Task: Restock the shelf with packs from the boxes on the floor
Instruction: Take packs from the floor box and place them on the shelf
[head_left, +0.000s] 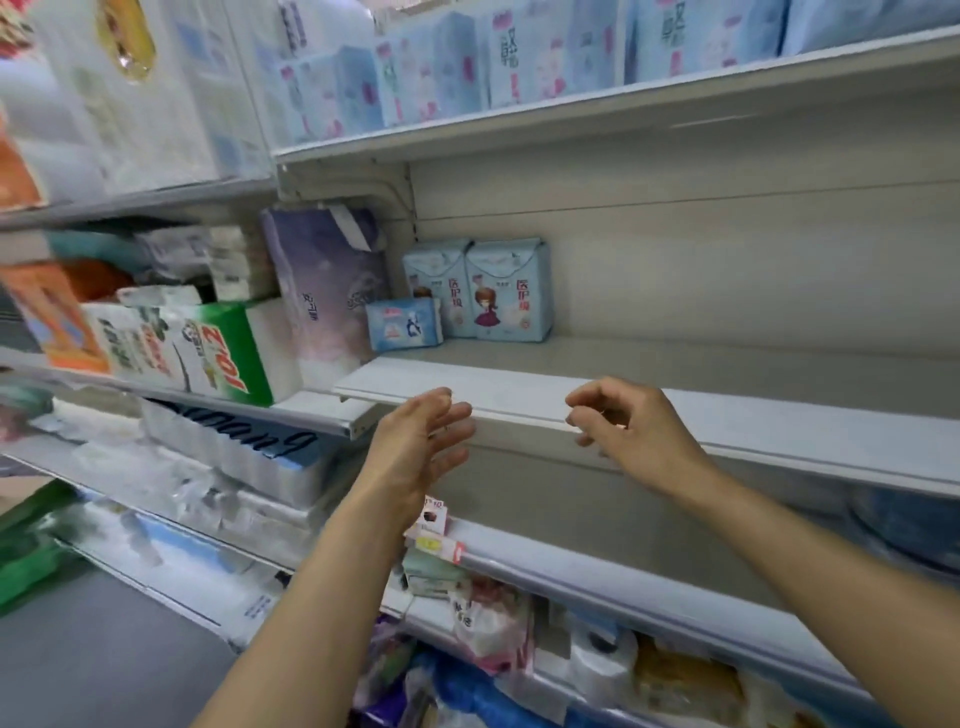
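Observation:
A white shelf (675, 410) runs across the middle of the view, mostly bare. At its far left end stand two light-blue packs (506, 291) with a cartoon girl on them, upright against the back wall, and a smaller blue pack (402, 325) leans in front of them. My left hand (421, 441) hovers just before the shelf's front edge with fingers straight and holds nothing. My right hand (628, 431) is at the same edge, fingers loosely curled, holding nothing. No boxes or floor stock are visible.
The shelf above (623, 104) is lined with pale blue packs. A tall purple pack (327, 291) and a green-and-white tissue pack (208, 353) fill the bay to the left. Lower shelves hold mixed wrapped goods, with price tags (434, 530) on the rail. Grey floor (93, 649) lies at the bottom left.

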